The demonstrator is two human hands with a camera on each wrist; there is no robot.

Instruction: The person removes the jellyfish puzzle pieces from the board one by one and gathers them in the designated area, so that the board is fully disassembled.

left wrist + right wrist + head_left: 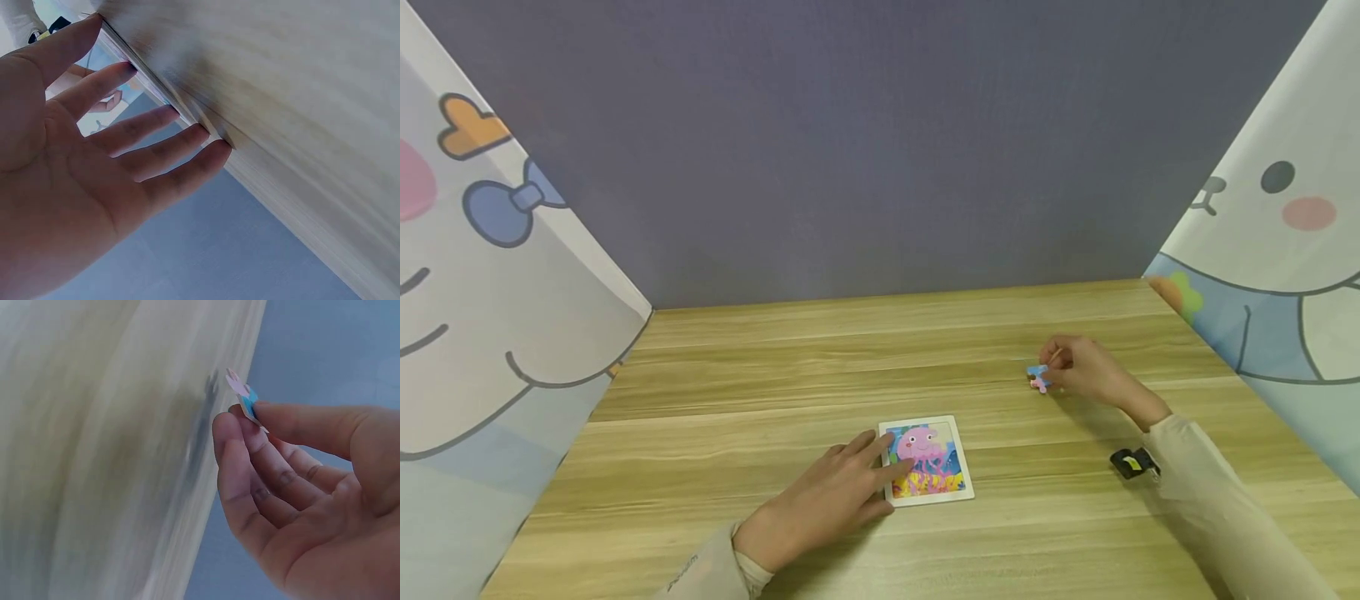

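Observation:
A white-framed jigsaw puzzle (943,483) with a pink jellyfish picture lies on the wooden table. My left hand (831,500) rests with spread fingers on its left side, fingertips over the picture and frame edge. Toward its upper right corner, the puzzle shows a pale gap. Farther right, my right hand (1086,371) pinches a blue and pink puzzle piece (1037,377) between thumb and fingers. The right wrist view shows that piece (240,394) raised off the table, its thin edge turned to the camera and part of it covered by the thumb.
A small black object (1131,462) with a yellow mark is beside the right sleeve. The wooden table (737,375) ends at a grey back panel (880,150). Cartoon-printed panels (1292,267) stand at both sides.

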